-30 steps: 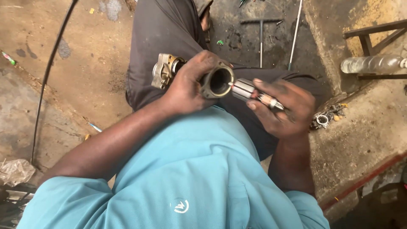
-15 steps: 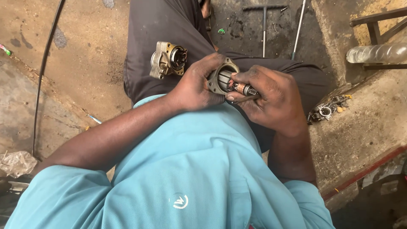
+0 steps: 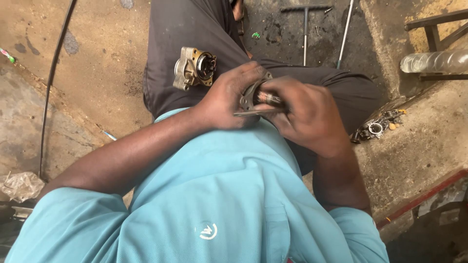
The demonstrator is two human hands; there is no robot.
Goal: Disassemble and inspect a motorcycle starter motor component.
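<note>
Gripping a round metal housing (image 3: 251, 95) in the lap, left hand (image 3: 226, 100) has fingers wrapped on its rim. Right hand (image 3: 307, 114) fingers pinched on a small rotor (image 3: 268, 99) seated in the bore. Carb body (image 3: 195, 68) rests on the thigh just beyond the left fingers, apart. Floor beyond open.

Soft even daylight, faint shadows, sharp focus.
</note>
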